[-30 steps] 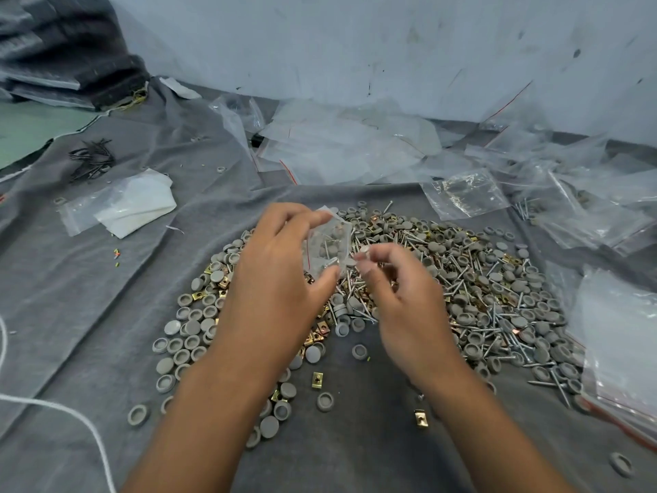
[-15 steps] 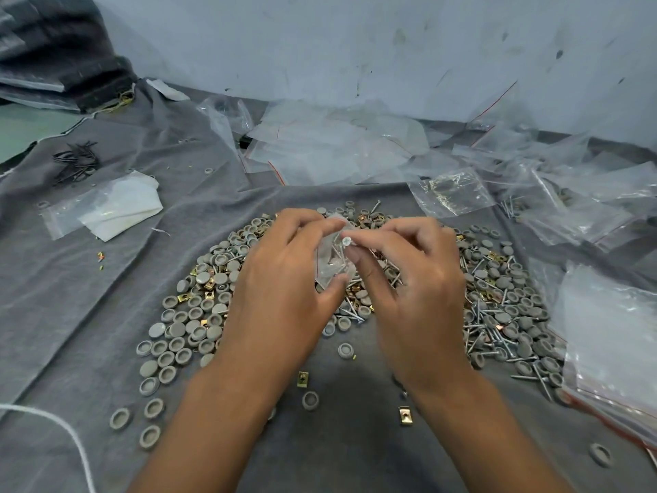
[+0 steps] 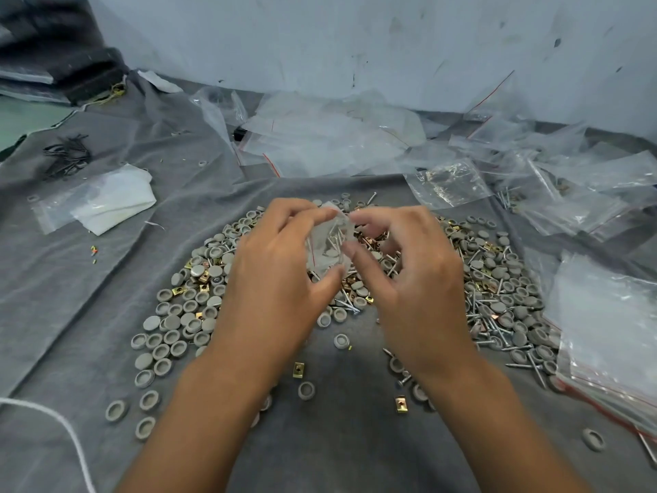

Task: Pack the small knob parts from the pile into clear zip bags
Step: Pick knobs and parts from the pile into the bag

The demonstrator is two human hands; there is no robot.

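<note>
Here, the left hand grips a small clear zip bag between thumb and curled fingers, holding it upright above the pile; screws and a few grey caps show through the plastic. The right hand has its grip at the bag's right edge, thumb and forefinger curled toward it, though motion blur hides whether they pinch the plastic or something small.

Below both hands lies the pile of grey knob parts, mixed with screws and brass clips, far too many to count. It spreads across the grey cloth covering the surface. In front of the pile, toward the person, about a dozen caps and two brass clips lie scattered apart, with bare cloth between them.

A stack of empty bags crowds the pile's right edge, and loose bags heap along the far side against the wall. To the left, one bag with white contents lies well apart, with open cloth between it and the pile. A white cord crosses the near left corner.
</note>
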